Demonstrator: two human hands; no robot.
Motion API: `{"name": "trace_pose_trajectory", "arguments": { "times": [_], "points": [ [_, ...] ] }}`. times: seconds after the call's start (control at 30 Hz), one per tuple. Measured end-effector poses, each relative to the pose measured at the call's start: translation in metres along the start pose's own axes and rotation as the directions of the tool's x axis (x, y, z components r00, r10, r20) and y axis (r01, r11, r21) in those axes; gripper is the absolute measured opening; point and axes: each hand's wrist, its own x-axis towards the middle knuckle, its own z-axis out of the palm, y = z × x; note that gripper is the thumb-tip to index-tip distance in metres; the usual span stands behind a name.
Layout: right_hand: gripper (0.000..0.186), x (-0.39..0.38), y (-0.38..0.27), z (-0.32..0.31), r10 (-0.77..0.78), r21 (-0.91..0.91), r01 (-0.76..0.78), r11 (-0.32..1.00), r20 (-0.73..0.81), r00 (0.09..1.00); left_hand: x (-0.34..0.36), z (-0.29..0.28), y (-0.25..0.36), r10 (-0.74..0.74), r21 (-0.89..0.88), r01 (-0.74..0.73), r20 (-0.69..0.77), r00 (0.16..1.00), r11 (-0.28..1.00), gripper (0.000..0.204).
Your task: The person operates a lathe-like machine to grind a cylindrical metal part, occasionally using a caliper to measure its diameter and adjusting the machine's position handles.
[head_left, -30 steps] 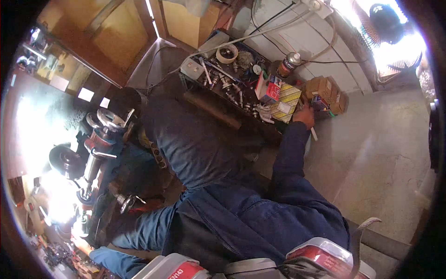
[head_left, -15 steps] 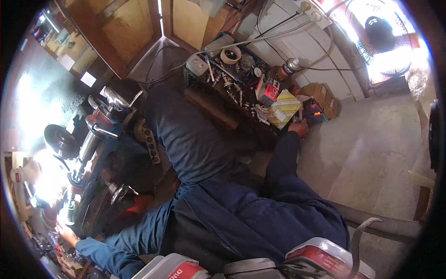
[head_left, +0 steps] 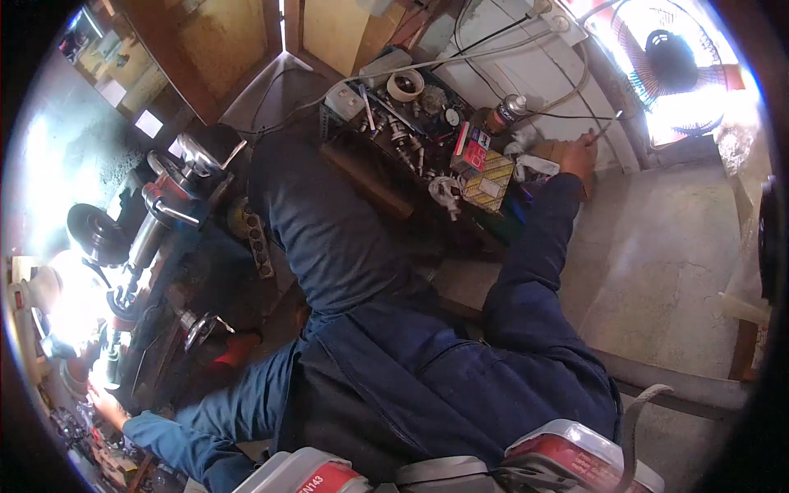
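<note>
My right hand (head_left: 578, 158) is raised over the far right end of the tool tray. It grips a thin rod-like tool (head_left: 606, 127) whose light tip points up and to the right; I cannot make out its exact kind. Below it, a cardboard box (head_left: 552, 151) is partly covered by the hand. Far to the left, my left hand (head_left: 108, 407) rests against the end of the lathe's tailstock (head_left: 112, 361), its fingers washed out by glare, so their grip cannot be made out. A lathe handwheel (head_left: 200, 330) sits in front of the machine.
The tray (head_left: 327, 123) holds several metal bits, a roll of tape (head_left: 405, 85), a red box (head_left: 472, 148), a yellow patterned box (head_left: 490, 182) and a spray can (head_left: 507, 111). Cables cross above it. A fan (head_left: 670, 62) stands at the upper right.
My right hand has moved up and to the right from the tray's near corner, now with a thin rod-like tool in it. The left hand stays at the tailstock.
</note>
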Motion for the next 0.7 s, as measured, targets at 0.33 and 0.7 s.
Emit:
{"name": "trace_pose_trajectory", "arguments": {
  "times": [0.33, 0.7],
  "points": [
    [0.026, 0.007, -0.024, -0.059, -0.507, -0.029, 0.507, 0.862, 0.014, 0.862, 0.001, 0.005, 0.036, -0.16, -0.29, 0.13, -0.082, 0.984, 0.948, 0.037],
    [0.034, -0.213, -0.108, 0.006, -0.062, 0.486, -0.631, 0.604, 0.819, 0.571, -0.027, 0.023, 0.032, -0.217, -0.443, 0.181, -0.032, 0.976, 0.878, 0.034]
  ]
}}
